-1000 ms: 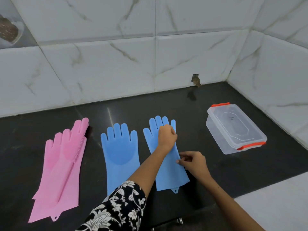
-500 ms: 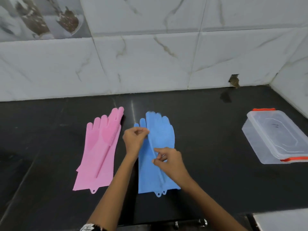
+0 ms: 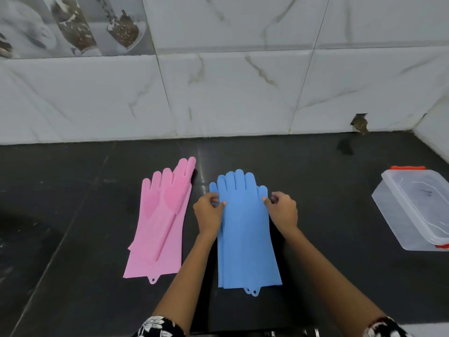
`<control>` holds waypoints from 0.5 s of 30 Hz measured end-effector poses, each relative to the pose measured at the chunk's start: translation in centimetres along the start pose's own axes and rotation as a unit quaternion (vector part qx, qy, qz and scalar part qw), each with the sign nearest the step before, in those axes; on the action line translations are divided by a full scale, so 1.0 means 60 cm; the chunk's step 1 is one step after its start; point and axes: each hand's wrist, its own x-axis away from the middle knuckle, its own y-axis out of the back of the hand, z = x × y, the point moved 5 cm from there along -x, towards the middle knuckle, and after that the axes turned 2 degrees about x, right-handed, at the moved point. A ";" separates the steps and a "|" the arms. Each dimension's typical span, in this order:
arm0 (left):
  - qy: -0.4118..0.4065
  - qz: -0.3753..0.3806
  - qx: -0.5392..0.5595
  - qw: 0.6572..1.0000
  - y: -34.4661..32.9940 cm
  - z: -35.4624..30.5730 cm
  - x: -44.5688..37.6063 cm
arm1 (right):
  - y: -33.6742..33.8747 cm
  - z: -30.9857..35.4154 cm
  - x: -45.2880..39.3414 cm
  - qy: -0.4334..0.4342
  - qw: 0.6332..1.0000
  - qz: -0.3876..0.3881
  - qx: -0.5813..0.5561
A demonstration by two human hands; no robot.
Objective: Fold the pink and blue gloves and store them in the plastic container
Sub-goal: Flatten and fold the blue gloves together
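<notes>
Two blue gloves (image 3: 245, 234) lie stacked one on the other, fingers pointing to the wall, in the middle of the black counter. My left hand (image 3: 209, 212) pinches their left edge near the thumb. My right hand (image 3: 283, 211) pinches the right edge at the same height. The pink gloves (image 3: 161, 224) lie stacked just to the left, untouched, cuffs toward me. A clear plastic container (image 3: 413, 210) with a closed lid and orange clips stands at the far right.
The black counter (image 3: 85, 239) ends at a white marble-tiled wall behind and at the right corner. A small hole in the wall (image 3: 359, 122) sits at the back right. The counter's front edge runs under my forearms.
The right blue glove has been laid over the left one, making one stack. Both hands shifted to the stack's sides near the fingers. The view swung left, so the container moved right.
</notes>
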 end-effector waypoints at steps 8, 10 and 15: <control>-0.093 -0.036 0.041 0.994 0.025 -0.006 0.014 | -0.007 0.034 -0.025 0.023 0.990 -0.029 -0.135; -0.070 -0.046 0.035 0.996 0.032 0.010 0.013 | -0.018 0.043 -0.022 0.047 0.992 -0.017 -0.118; -0.011 -0.027 -0.019 0.999 0.033 0.037 0.002 | -0.038 0.032 -0.027 0.035 0.998 0.040 -0.031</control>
